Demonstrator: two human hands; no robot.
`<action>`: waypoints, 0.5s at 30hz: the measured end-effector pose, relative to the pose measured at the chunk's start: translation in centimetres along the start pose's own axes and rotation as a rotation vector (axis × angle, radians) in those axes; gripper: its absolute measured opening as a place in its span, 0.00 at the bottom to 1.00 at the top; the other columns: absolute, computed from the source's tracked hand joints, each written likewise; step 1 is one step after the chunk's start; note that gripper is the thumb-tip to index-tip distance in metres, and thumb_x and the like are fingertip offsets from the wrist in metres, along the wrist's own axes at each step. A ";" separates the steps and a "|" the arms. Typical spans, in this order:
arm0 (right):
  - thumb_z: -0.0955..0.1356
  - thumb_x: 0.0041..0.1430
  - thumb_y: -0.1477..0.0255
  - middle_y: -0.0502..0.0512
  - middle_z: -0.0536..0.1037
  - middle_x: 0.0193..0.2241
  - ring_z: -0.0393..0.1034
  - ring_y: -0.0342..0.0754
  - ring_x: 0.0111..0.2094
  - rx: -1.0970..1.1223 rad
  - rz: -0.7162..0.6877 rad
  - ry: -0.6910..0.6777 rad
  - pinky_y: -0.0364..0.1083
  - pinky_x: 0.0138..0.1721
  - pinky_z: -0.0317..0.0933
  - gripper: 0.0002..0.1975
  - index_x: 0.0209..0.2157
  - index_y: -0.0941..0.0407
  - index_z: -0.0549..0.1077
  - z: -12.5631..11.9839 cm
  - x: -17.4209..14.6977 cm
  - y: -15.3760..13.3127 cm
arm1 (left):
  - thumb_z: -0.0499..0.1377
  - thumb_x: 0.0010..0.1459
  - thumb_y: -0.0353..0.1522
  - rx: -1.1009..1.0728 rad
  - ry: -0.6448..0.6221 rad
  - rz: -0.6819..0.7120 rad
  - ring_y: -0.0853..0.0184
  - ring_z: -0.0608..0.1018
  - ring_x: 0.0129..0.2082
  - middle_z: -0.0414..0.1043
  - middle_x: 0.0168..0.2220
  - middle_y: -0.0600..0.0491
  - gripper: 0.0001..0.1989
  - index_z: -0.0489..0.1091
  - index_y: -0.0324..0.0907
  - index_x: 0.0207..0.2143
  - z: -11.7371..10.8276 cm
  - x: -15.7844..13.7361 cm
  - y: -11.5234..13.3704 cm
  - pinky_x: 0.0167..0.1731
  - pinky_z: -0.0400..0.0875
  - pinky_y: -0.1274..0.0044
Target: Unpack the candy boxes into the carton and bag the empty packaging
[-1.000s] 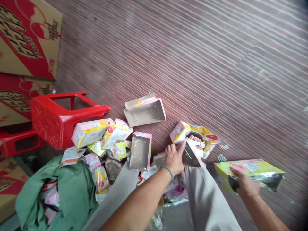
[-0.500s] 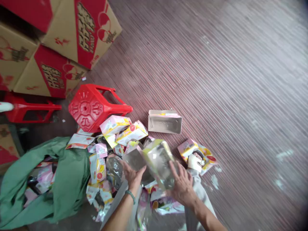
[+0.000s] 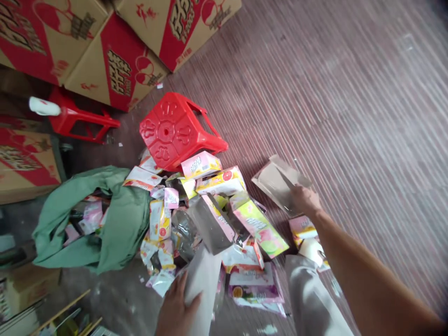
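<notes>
My right hand reaches out to the right and grips an open cardboard box, its greyish inner side showing and its body tilted. Some of its fingers are hidden by the box. By my left knee, my left hand is slightly blurred, with fingers apart and nothing in them. Between my legs and the box lie a green-and-pink printed box and an open box with a dark grey inside. A crumpled purple package is on the floor between my feet.
A red plastic stool lies on its side beyond the heap. To the left, a green cloth sack holds crumpled packages. Large printed cartons are stacked at the upper left, near a second red stool.
My right hand has let go of the green-and-pink box, which now lies on the heap, and has taken hold of the open cardboard box. My left hand has drawn back toward my knee.
</notes>
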State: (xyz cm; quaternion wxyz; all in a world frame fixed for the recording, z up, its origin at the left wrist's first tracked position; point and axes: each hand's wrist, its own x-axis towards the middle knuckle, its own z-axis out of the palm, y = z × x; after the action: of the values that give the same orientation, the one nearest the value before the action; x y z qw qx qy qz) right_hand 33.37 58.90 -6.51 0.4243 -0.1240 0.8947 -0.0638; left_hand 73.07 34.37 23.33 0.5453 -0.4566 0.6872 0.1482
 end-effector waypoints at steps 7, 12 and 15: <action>0.59 0.64 0.65 0.61 0.75 0.32 0.66 0.51 0.33 -0.020 -0.010 0.274 0.47 0.34 0.53 0.15 0.30 0.57 0.69 -7.0 -14.2 0.1 | 0.51 0.56 0.45 -0.051 0.023 0.055 0.55 0.71 0.61 0.70 0.60 0.43 0.34 0.66 0.38 0.62 -1.5 -1.0 1.9 0.63 0.63 0.72; 0.61 0.63 0.61 0.61 0.80 0.35 0.73 0.55 0.36 0.136 -0.273 0.078 0.49 0.38 0.63 0.16 0.42 0.55 0.73 -12.1 -23.1 -8.9 | 0.56 0.56 0.41 -0.118 0.124 0.148 0.52 0.72 0.58 0.72 0.56 0.37 0.32 0.68 0.31 0.59 -3.0 -0.7 3.9 0.61 0.63 0.68; 0.63 0.62 0.64 0.60 0.81 0.42 0.76 0.57 0.41 0.238 -0.372 -0.068 0.51 0.41 0.68 0.22 0.57 0.54 0.67 -11.6 -26.5 -14.7 | 0.59 0.55 0.40 -0.211 0.217 0.148 0.54 0.75 0.53 0.75 0.50 0.40 0.27 0.73 0.34 0.53 -3.8 -1.3 5.3 0.57 0.67 0.68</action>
State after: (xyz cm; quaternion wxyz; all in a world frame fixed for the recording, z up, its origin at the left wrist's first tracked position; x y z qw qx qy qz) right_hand 43.00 52.15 23.74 0.4467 -0.2378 0.8279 -0.2420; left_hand 66.57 35.15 24.33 0.4046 -0.4727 0.7545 0.2088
